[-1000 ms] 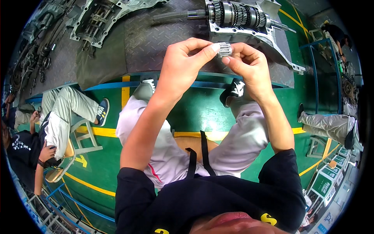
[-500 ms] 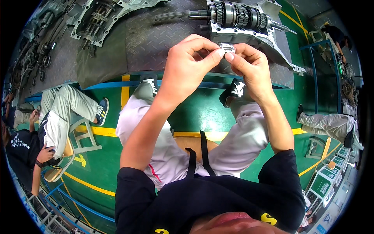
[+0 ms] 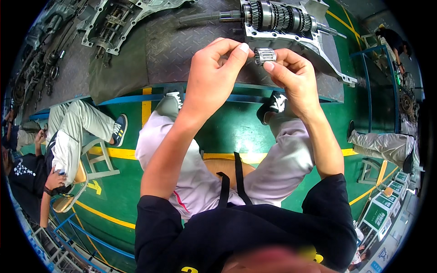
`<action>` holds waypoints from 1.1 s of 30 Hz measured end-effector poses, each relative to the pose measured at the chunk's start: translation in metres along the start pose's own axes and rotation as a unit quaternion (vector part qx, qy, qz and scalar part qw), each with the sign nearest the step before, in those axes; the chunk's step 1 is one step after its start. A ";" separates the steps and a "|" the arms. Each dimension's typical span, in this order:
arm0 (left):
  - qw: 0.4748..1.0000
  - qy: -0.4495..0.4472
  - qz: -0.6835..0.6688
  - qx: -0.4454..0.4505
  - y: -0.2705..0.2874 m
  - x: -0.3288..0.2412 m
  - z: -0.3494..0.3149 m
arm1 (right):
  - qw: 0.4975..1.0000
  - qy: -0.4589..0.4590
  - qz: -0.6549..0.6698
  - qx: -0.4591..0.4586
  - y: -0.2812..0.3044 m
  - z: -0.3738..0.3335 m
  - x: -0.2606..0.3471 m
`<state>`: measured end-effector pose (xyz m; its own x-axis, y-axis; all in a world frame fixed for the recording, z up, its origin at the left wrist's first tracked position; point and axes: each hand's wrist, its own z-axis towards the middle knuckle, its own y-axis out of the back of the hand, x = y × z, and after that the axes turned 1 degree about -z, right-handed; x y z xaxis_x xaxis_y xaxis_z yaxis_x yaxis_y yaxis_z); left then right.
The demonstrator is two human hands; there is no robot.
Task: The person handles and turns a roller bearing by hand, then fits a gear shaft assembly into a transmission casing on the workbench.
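Note:
A small silvery needle roller bearing (image 3: pixel 264 56), a cage with slim rollers around it, is pinched between the thumb and index finger of my right hand (image 3: pixel 297 75). Its open round end faces left. Just beside that end is my left hand (image 3: pixel 216 75), its thumb laid against the bent index finger; I see nothing between them. Beyond both hands, a gear shaft assembly (image 3: pixel 282 18) lies in an open metal transmission housing (image 3: pixel 296 42) on the workbench.
Another open housing half (image 3: pixel 120 27) stands at the far left on the steel-plated bench (image 3: pixel 168 59), by a dark cloth (image 3: pixel 116 77). More metal parts (image 3: pixel 50 68) lie further left. A seated person (image 3: pixel 68 141) is at left; others are at the right.
My left fingers have let go of the bearing and drawn back to the left. The bearing stays in my right hand, now turned so that its round end shows.

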<state>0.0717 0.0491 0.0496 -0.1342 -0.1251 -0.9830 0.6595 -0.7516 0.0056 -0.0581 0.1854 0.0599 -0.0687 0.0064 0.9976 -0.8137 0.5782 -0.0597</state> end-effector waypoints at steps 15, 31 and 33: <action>1.000 -0.012 -0.005 -0.003 0.002 0.002 0.001 | 0.999 -0.037 -0.030 0.003 0.002 0.003 -0.004; 0.999 0.016 0.024 0.039 0.002 0.006 0.001 | 0.994 -0.086 -0.062 0.019 0.002 0.001 0.003; 0.998 0.030 0.030 0.044 0.003 0.006 0.001 | 0.995 -0.078 -0.064 0.013 0.003 0.002 0.001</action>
<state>0.0718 0.0458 0.0437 -0.0501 -0.1339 -0.9897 0.5972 -0.7984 0.0777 -0.0620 0.1859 0.0604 -0.0508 -0.1945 0.9796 -0.8362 0.5446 0.0648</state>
